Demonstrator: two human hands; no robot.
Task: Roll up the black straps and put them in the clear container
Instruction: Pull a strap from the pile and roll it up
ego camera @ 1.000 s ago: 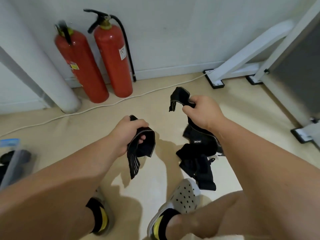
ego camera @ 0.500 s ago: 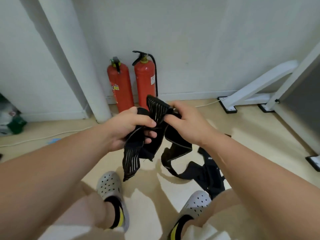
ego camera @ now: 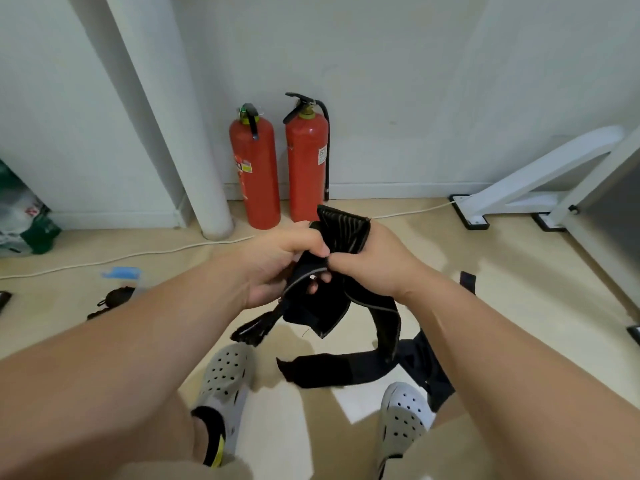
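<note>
Nearest to the camera are two grey perforated clogs, the left clog [ego camera: 225, 379] and the right clog [ego camera: 405, 410], both flat on the beige floor [ego camera: 502, 306]. Between them lies the loose tail [ego camera: 346, 370] of the black strap [ego camera: 311, 306]. This tail runs past the right clog and goes up in a loop to the hands.

Above it, the left hand [ego camera: 277, 261] has its fingers curled around the bunched part of the strap, with the thumb pressing on top. The right hand [ego camera: 374, 265] is touching it and grips the same strap with curled fingers. The ribbed end [ego camera: 343, 230] stands up between the two hands.

I think the rolling is only at its beginning. The long tail near the clogs is the main risk: if a foot comes on it, the pull can open the roll or take the strap out of the fingers. A loose first turn can also make the roll crooked.

Further left on the floor are a blue piece [ego camera: 121, 273] and a dark bundle [ego camera: 116, 297]. I cannot tell if the clear container is there. At the wall stand two red fire extinguishers [ego camera: 256, 168].
</note>
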